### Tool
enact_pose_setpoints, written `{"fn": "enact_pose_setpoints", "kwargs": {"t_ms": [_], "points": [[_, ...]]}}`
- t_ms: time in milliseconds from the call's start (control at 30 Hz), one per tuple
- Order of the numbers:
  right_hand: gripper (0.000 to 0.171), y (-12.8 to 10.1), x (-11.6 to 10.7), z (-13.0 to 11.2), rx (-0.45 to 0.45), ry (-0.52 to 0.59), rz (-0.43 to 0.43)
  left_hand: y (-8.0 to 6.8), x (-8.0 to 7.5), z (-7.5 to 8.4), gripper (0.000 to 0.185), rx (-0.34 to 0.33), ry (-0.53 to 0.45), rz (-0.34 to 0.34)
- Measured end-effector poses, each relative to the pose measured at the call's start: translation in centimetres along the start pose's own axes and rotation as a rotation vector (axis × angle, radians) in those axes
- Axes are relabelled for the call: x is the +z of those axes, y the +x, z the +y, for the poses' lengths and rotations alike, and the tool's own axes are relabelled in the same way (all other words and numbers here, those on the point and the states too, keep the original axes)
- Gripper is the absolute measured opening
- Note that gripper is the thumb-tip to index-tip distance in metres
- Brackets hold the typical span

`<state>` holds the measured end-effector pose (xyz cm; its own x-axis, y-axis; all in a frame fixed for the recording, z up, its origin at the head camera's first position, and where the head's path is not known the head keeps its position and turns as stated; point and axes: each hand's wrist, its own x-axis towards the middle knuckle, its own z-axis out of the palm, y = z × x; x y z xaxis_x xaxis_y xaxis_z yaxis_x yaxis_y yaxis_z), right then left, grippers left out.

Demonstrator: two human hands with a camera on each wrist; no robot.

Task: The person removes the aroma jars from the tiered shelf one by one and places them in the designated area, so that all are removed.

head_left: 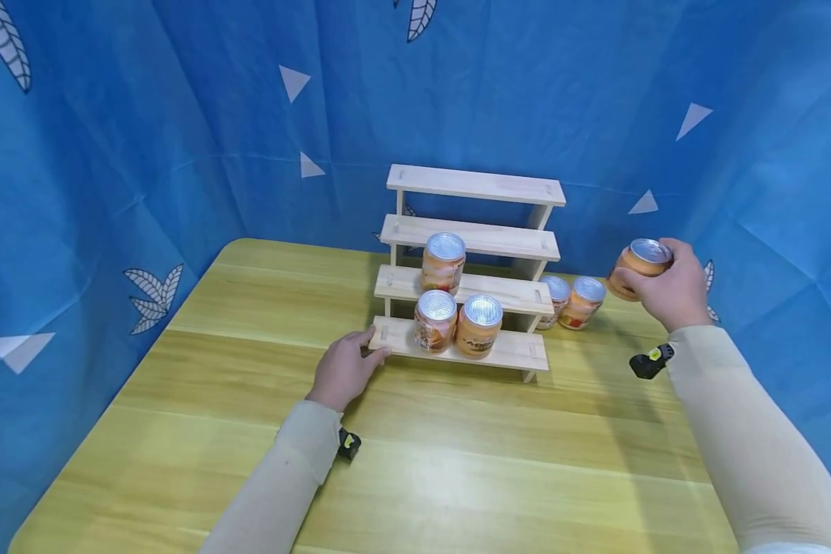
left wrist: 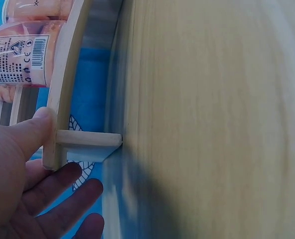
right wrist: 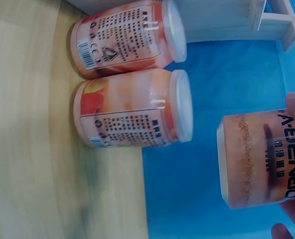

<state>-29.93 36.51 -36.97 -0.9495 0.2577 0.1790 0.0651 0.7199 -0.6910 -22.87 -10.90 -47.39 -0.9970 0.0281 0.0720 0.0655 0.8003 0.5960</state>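
A blue cloth backdrop [head_left: 180, 154] printed with white leaves and triangles hangs behind a light wooden table [head_left: 457, 462], whose near half lies bare. At the far middle stands a four-step wooden rack [head_left: 471, 269]; its top two steps are bare, the second from the bottom carries one orange can [head_left: 443, 263], and the lowest carries two cans [head_left: 457, 323] side by side. Two more cans [head_left: 573, 302] stand on the table just right of the rack, near the far edge. The left hand [head_left: 344, 369] rests at the lowest step's left end, thumb on its edge, fingers loosely spread. The right hand [head_left: 672, 296] grips a raised can [right wrist: 262, 164], held off the table to the right; its label reads "A-BENBO" in part.
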Motion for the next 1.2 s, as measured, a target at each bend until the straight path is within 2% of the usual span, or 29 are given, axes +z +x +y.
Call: {"fn": "enact_pose_setpoints", "kwargs": {"t_ms": [700, 833, 1033, 1200], "points": [[0.096, -0.6, 1.7, 3.3, 0.046, 0.011, -0.050, 0.1, 0.1, -0.1, 0.062, -0.008, 0.018, 0.001], [0.096, -0.7, 2.5, 4.1, 0.031, 0.013, -0.045, 0.2, -0.1, -0.1, 0.062, -0.008, 0.016, 0.009], [0.097, -1.4, 3.5, 6.2, 0.034, 0.011, -0.081, -0.3, 0.2, 0.1, 0.062, -0.026, 0.001, -0.015], [0.096, -1.0, 4.1, 6.8, 0.007, 0.007, -0.083, -0.3, 0.0, 0.1, 0.061, -0.013, -0.001, 0.017]]}}
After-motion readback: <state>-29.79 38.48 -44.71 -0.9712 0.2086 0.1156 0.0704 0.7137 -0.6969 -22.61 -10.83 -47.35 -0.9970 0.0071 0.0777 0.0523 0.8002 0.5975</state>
